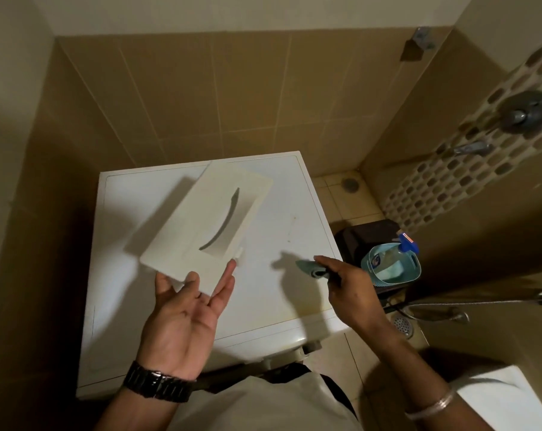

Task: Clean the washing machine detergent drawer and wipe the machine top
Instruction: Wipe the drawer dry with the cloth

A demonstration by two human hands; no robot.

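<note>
The white detergent drawer (206, 217) hangs tilted above the washing machine top (282, 213), its front panel with the curved handle recess facing me. My left hand (185, 318), palm up, holds the drawer's near edge with thumb and fingertips. My right hand (347, 290) is over the machine's right side and grips a small grey-blue cloth (311, 267). The drawer's compartments are hidden behind its front panel.
Tiled walls close in the machine at the back and left. To the right on the floor stand a dark stool (366, 241) and a light blue basket (391, 264) with a spray bottle (406, 244). A shower hose (450, 309), floor drains and wall taps lie further right.
</note>
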